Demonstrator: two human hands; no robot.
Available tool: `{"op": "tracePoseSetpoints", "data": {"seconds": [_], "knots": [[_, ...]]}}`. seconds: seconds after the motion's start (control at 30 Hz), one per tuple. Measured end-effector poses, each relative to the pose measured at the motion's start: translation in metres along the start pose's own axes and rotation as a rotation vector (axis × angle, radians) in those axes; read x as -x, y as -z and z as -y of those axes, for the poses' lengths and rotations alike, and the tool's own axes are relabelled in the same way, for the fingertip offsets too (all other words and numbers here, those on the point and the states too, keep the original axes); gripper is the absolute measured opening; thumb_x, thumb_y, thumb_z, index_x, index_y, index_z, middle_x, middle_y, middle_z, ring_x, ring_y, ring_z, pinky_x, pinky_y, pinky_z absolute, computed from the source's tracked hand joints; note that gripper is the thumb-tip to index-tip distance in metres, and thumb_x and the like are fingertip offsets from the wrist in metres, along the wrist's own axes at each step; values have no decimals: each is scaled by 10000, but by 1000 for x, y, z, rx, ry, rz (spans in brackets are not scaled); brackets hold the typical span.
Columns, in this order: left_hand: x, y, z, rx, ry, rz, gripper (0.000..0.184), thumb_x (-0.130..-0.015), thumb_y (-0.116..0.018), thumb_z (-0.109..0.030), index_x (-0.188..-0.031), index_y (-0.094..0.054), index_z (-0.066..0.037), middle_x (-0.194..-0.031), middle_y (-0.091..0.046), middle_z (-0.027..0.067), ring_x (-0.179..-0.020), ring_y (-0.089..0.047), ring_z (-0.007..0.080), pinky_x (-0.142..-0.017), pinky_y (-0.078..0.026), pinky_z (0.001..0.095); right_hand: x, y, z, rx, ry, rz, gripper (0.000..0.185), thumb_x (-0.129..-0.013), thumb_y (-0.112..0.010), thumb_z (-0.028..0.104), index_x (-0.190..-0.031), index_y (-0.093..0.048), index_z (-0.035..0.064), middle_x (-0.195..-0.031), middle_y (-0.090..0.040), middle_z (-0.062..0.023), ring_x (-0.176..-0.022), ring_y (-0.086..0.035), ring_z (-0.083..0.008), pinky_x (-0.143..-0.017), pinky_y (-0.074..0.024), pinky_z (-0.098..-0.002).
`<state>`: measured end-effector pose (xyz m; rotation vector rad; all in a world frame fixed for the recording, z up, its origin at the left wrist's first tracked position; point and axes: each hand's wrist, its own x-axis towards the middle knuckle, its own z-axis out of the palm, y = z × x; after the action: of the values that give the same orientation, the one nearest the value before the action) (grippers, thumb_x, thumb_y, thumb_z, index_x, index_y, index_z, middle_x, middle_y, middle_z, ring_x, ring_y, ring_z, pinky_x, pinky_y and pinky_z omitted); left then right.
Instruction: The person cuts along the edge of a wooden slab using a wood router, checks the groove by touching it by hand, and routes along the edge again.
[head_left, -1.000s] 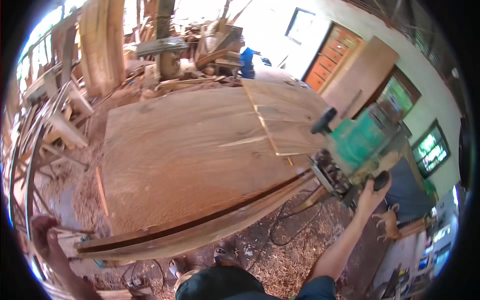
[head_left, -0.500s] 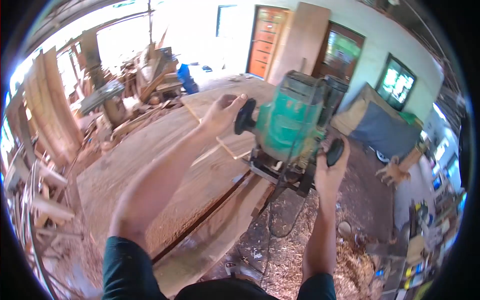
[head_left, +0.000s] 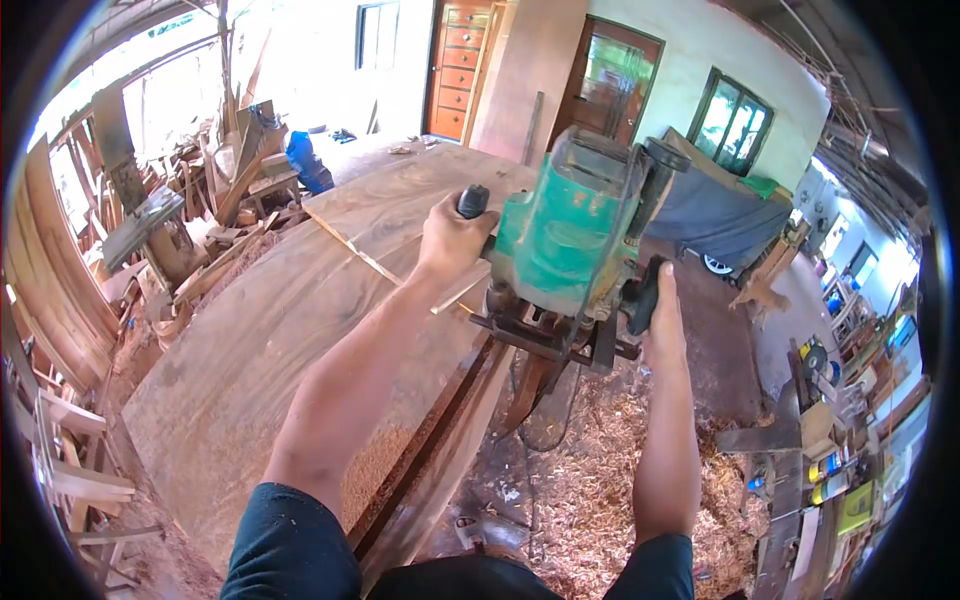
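Note:
A green plunge router (head_left: 565, 235) stands over the edge of a large wooden slab (head_left: 260, 350), near its far end. My left hand (head_left: 452, 238) is closed round the router's left handle, whose black end shows above the fingers. At the right black knob (head_left: 643, 297), my right hand (head_left: 667, 315) presses its palm and thumb; its other fingers are mostly hidden. A dark groove (head_left: 425, 450) runs along the slab's edge towards me, with sawdust beside it. The router's bit is hidden under the base.
Thin wooden strips (head_left: 350, 248) lie on the slab. Wood shavings (head_left: 610, 470) cover the floor at right, and a dark cord (head_left: 545, 445) loops below the router. Scrap wood (head_left: 225, 185) is piled at far left. A covered vehicle (head_left: 725, 215) stands at the back right.
My left fingers have wrapped round the left handle, where they were looser before. My right thumb has straightened upward along its knob. The head view has turned right.

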<state>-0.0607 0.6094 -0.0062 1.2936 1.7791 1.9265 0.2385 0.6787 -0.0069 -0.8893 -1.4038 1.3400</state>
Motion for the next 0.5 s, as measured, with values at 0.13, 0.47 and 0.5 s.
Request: {"op": "tracePoseSetpoints", "data": {"seconds": [0.13,0.47,0.5], "knots": [[3,1,-1,14,19,14,421,-778,-721,-266,-1057,-663,44,-918,-716,204,-863,-700,283,-792,-523,388,9,-7,7,-122,-64,-17,709,-925,-527,675,-1267,-548,54,-1075,-646,-87,-894,-650,-173,-697,-524,-292],[6,-1,0,31,19,-47,431,-765,-705,-249,-1087,-663,34,-918,-716,213,-866,-707,303,-800,-526,399,-8,3,7,-25,113,-61,571,-972,-550,541,-1210,-620,27,-1030,-655,-83,-886,-628,-156,-732,-509,-298],[6,-1,-1,25,23,-47,406,-777,-711,-228,-1080,-660,37,-888,-700,175,-823,-675,251,-766,-520,378,-19,16,7,38,170,-64,530,-981,-556,513,-1198,-634,36,-1030,-657,-75,-900,-624,-158,-761,-508,-309]]}}
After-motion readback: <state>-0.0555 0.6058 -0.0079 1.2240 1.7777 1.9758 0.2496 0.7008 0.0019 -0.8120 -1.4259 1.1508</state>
